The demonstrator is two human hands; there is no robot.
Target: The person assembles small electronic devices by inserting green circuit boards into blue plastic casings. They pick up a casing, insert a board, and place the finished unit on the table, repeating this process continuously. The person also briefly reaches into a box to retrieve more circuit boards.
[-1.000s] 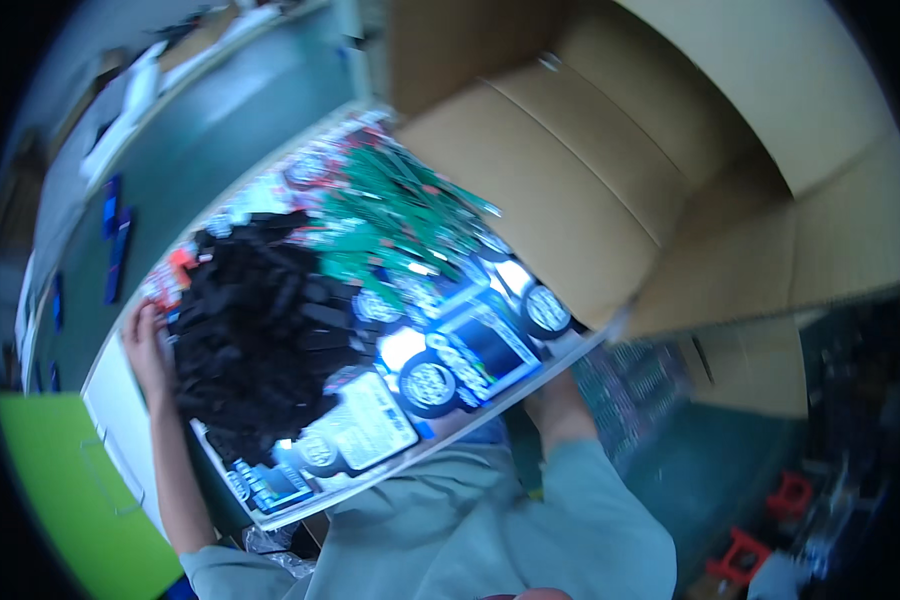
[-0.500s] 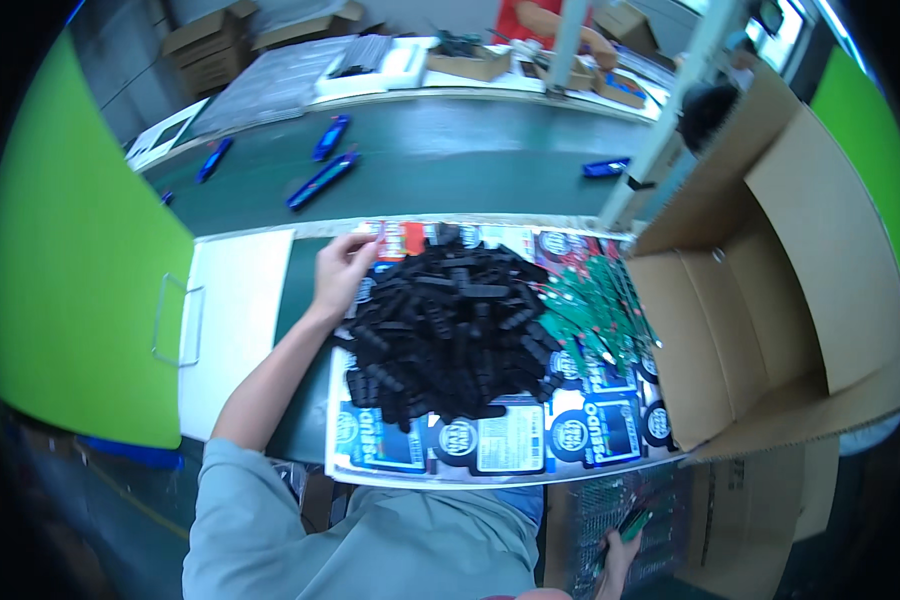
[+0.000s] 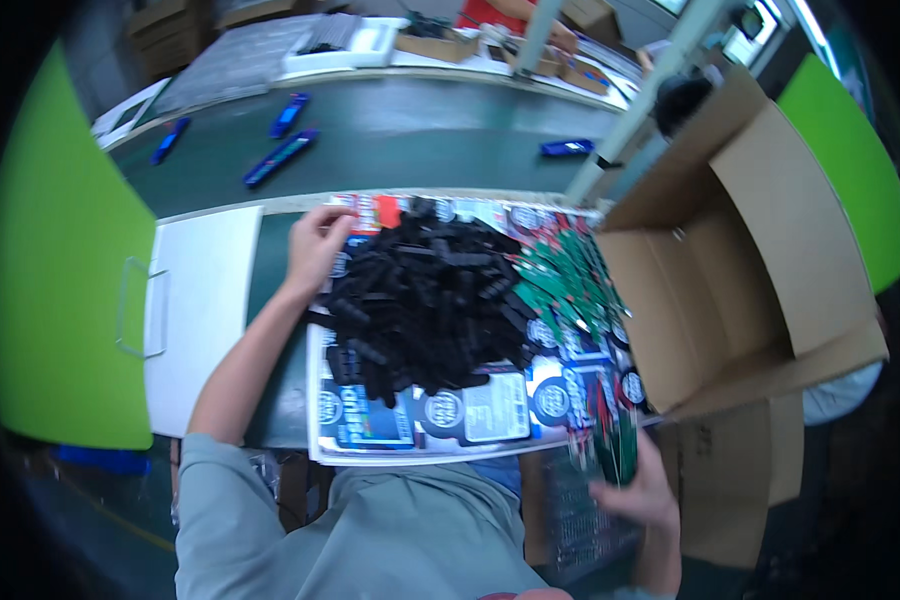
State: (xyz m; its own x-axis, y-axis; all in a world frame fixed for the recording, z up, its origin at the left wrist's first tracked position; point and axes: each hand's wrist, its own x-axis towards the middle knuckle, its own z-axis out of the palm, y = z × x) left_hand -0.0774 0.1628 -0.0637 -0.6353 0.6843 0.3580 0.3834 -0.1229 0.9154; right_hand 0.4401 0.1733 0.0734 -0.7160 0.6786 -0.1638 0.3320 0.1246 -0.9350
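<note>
A heap of small black plastic parts (image 3: 425,300) covers the middle of the printed sheets (image 3: 445,412) in front of me. My left hand (image 3: 318,240) is at the heap's far left edge, its fingers curled together; whatever they hold, if anything, is too small to make out. At the near right corner of the sheets, my right hand (image 3: 648,490) grips a bunch of green circuit boards (image 3: 616,448) with red wires. More green circuit boards (image 3: 570,280) lie in a loose pile right of the black parts.
A large open cardboard box (image 3: 660,320) stands tilted at the right. Beyond the sheets runs a green conveyor belt (image 3: 420,130) carrying several blue devices (image 3: 280,158). Green panels (image 3: 65,270) flank both sides. A gridded clear tray (image 3: 580,530) sits below the table edge at right.
My right hand has risen from the tray below the table to the sheets' near right corner, bringing the circuit boards. My left hand keeps its place by the heap; the whole view has shifted slightly.
</note>
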